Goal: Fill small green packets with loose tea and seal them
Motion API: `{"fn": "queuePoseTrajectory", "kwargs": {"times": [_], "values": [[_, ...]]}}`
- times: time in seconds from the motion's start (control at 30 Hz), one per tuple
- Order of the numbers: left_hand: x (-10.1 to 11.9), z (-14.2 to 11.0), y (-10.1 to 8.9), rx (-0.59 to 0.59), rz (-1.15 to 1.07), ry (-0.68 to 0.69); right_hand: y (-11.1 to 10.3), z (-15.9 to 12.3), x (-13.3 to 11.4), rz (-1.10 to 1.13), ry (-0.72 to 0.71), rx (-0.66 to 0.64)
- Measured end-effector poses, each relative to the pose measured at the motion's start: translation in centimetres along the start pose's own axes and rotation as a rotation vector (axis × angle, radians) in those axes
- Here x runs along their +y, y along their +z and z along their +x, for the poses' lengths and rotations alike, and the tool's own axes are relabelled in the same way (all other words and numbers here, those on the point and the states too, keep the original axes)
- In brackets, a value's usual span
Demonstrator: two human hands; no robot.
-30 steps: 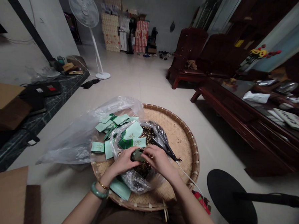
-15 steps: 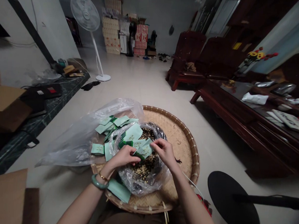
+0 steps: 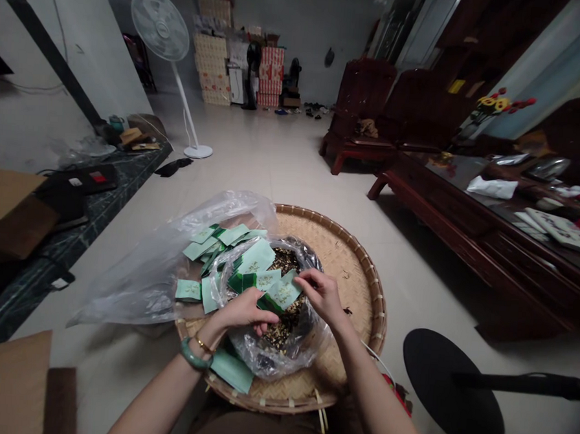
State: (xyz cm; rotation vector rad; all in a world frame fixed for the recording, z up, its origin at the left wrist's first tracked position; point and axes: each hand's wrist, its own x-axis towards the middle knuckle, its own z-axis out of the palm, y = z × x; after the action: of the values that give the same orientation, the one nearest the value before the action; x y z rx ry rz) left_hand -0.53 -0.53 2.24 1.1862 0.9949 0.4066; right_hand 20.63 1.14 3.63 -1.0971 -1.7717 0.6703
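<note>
A pale green paper packet (image 3: 286,292) with a small printed plant design is tilted over an open clear plastic bag (image 3: 263,364). My right hand (image 3: 323,298) pinches its upper right corner between thumb and fingertips. At the lower left edge of this packet is my left hand (image 3: 246,310), closed on it with the thumb lying along the front and the other fingers curled below. Inside the bag lies a loose dark and tan dried mix (image 3: 280,333). More green packets (image 3: 256,259) overlap at the bag's left side, partly inside it.
A round woven bamboo tray (image 3: 350,259) carries the bag. A large clear plastic sack (image 3: 141,267) spreads over its left side, beside a pile of green packets (image 3: 228,234). A black round stand base (image 3: 451,387) is at right, cardboard boxes (image 3: 16,193) at left.
The packet has turned so its printed face shows more fully. My left thumb has straightened and shifted slightly down and right; my right hand stays at the corner.
</note>
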Motion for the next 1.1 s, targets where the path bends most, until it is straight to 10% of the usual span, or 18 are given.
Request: {"fn": "queuePoseTrajectory", "kwargs": {"times": [0.2, 0.73, 0.9, 1.1], "values": [[1.4, 0.8, -1.3, 0.085, -0.006, 0.21, 0.5, 0.5, 0.3, 0.062, 0.019, -0.118], [-0.1, 2.3, 1.3, 0.352, -0.358, 0.207, 4.0, -1.4, 1.8, 0.563, 0.564, -0.113], [-0.8, 2.5, 1.1, 0.4, -0.274, 0.254, 3.9, -1.4, 2.1, 0.516, 0.514, -0.099], [-0.9, 1.3, 0.7, 0.431, 0.027, 0.449, 3.0, -2.4, 1.1, 0.275, 0.116, -0.028]]}}
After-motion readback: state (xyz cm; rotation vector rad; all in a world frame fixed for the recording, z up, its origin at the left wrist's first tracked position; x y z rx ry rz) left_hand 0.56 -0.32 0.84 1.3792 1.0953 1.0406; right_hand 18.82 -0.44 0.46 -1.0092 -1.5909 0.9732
